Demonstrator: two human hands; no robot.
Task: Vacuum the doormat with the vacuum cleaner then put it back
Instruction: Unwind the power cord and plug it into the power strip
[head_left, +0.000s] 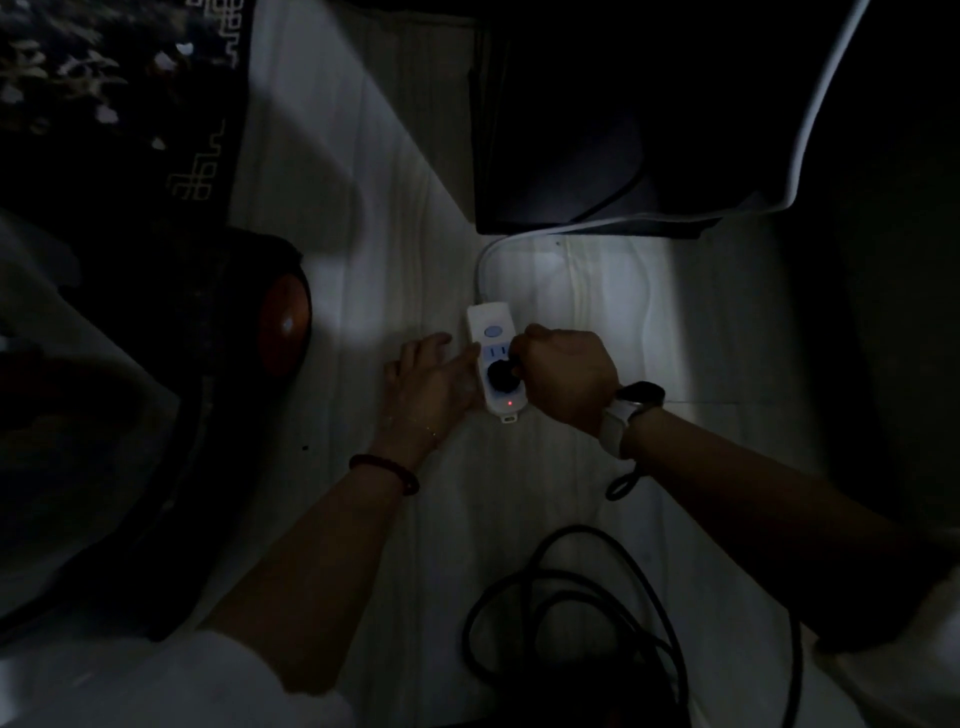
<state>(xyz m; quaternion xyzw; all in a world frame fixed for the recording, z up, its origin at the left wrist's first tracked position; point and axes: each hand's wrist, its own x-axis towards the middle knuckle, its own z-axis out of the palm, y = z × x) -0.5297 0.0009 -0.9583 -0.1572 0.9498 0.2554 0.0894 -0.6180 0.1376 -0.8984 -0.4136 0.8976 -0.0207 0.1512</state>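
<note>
- The left hand (434, 376) is lying flat with straight fingers against the left side of the one white power strip (493, 364) on the pale floor (597, 291), probably bracing it so it does not slide; the strip is serving here as the landmark.
- The right hand (563, 376) is curling its fingers around the single black plug (501, 373) seated in the strip's middle, gripping it; whether it is pushing in or pulling out, I cannot tell.
- One small red light (510, 403) is glowing near the strip's near end, suggesting power is live; one round button (491, 331) is sitting at the far end.
- One black cord (561, 582) is lying in loose loops below the strip, presumably the vacuum's lead.
- One dark rounded body with a reddish wheel (283, 325), likely the vacuum cleaner, is standing left of the strip; a patterned dark mat (119, 98), possibly the doormat, is lying up and left of it.
- One white cable (485, 265) is running from the strip's far end toward a dark object.
</note>
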